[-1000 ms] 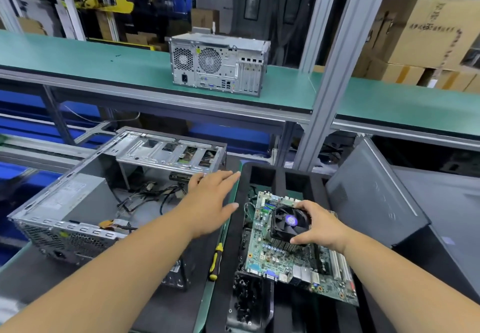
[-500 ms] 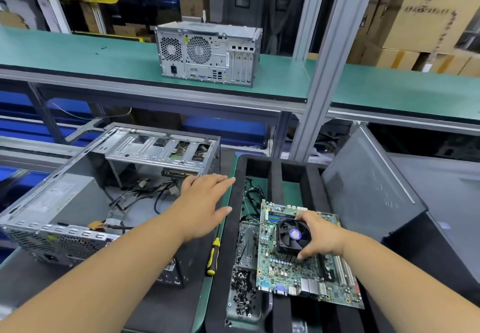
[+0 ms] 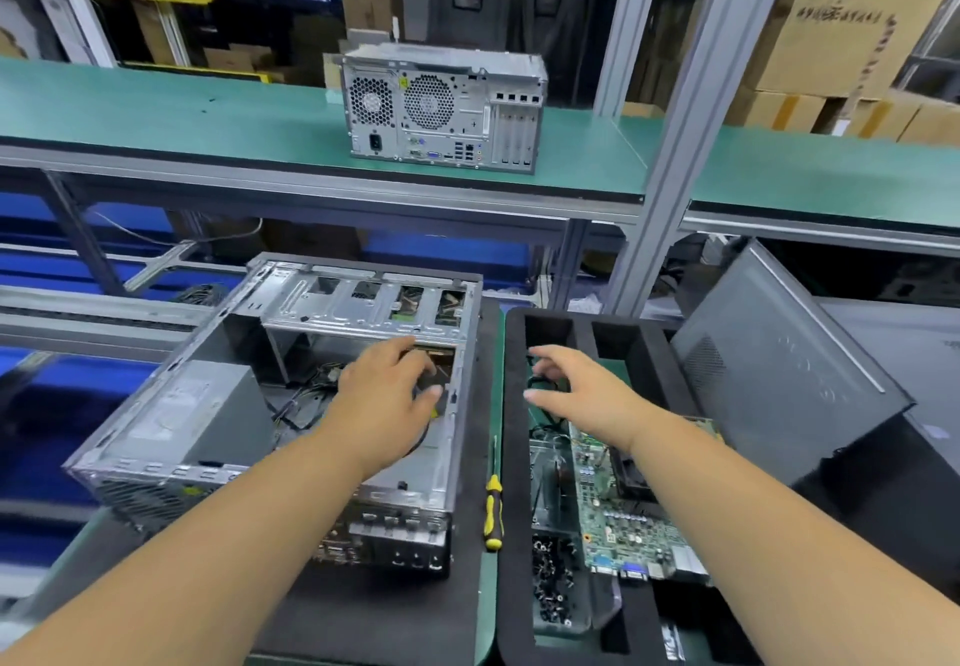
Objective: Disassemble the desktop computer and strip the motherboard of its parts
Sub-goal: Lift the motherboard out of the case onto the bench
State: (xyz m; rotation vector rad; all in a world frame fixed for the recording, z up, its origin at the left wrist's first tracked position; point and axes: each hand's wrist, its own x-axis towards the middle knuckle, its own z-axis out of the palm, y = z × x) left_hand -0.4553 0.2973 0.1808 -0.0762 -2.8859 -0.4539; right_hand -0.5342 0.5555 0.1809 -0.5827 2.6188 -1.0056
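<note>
We see the left hand [image 3: 387, 395] reach into the open case [image 3: 218, 405] on the left, fingers loosely spread, holding nothing. The right hand [image 3: 582, 392] hovers over the foam tray [image 3: 514, 457], fingers relaxed and empty. The motherboard [image 3: 623, 530] lies in that tray; a screwdriver [image 3: 492, 509] sits between case and tray.

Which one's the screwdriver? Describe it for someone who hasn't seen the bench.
Start at the open computer case lying on its side, lower left. Between its right edge and the black foam tray holding the motherboard, a screwdriver lies flat. Its yellow-and-black handle is the only bright yellow item on the bench.
</note>
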